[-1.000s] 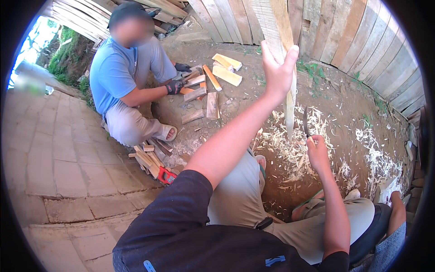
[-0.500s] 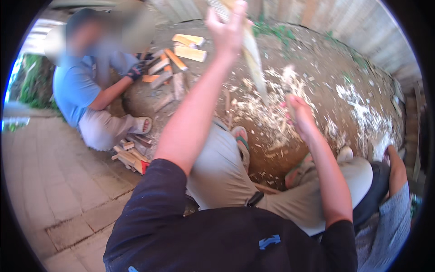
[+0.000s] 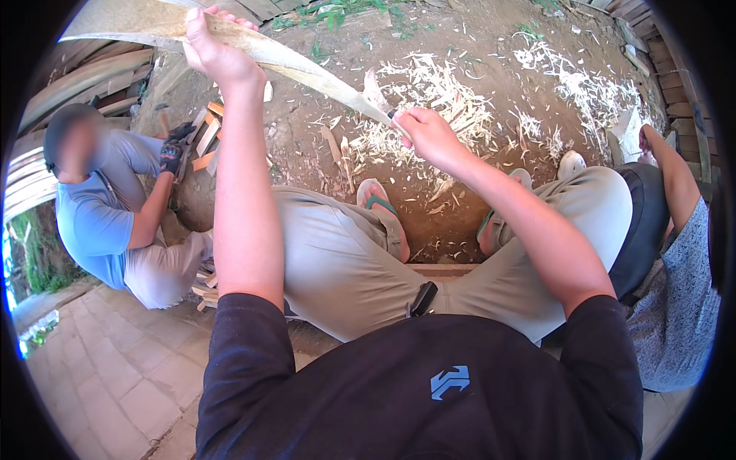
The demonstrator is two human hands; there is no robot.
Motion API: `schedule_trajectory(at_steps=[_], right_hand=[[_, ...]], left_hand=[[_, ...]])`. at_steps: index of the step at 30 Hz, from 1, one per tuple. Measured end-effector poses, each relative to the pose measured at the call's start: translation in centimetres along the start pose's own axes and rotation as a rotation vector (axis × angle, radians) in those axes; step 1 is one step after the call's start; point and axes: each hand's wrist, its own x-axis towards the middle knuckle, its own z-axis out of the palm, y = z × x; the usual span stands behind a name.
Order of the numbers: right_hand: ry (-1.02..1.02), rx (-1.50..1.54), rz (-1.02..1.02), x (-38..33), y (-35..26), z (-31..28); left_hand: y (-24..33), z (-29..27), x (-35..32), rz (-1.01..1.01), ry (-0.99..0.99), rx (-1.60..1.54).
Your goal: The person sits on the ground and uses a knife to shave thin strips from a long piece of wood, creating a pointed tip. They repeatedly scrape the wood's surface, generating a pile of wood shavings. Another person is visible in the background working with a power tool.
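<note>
My left hand (image 3: 222, 55) is raised at the upper left, its fingers wrapped round a long, pale piece of wood (image 3: 314, 70). The wood is wide at the far left and tapers to a narrow end near my right hand (image 3: 431, 136). That hand is closed on a small knife-like tool (image 3: 392, 113); only a dark bit shows at the fingers, against the wood's narrow end. The rest of the tool is hidden in my fist. Under both hands, curly wood shavings (image 3: 452, 103) lie on the dirt.
At the left crouches a person in a blue shirt (image 3: 96, 222), with dark gloves, beside cut wood blocks (image 3: 207, 138). Close on my right, another person's hand (image 3: 648, 142) is near a pale piece (image 3: 625, 134). A plank stack (image 3: 92, 84) stands far left; paving (image 3: 115, 376) lies behind.
My left hand and the wood have swung left, the wood going from steep to a shallower slant. My right hand has moved left and up to the wood's narrow end. The view has shifted.
</note>
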Motion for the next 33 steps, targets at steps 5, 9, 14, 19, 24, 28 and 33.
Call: schedule_trajectory(at_steps=[5,9,14,19,24,28,33], right_hand=[[0.362,0.145,-0.055,0.2,1.3,1.6],[-0.164,-0.137,-0.064,0.4,1.5,1.6],[-0.160,-0.133,-0.041,0.8,1.1,0.5],[-0.218,0.164,0.220,0.0,-0.1,0.1],[-0.265,0.229,0.289,-0.2,-1.0,-0.4],[0.052,-0.252,-0.106,0.2,0.0,0.6],[0.462,-0.054,-0.135,0.2,0.5,1.6]], left_hand=[[0.3,0.8,-0.6,0.067,0.087,0.119],[0.3,1.4,-0.9,0.103,0.131,0.138],[0.4,0.7,-0.6,0.068,0.095,0.105],[0.5,1.8,-1.4,0.086,0.058,0.123],[0.6,1.7,-1.3,0.080,0.056,0.107],[0.6,1.8,-1.2,0.084,0.065,0.102],[0.5,1.6,-1.2,0.118,0.103,0.142]])
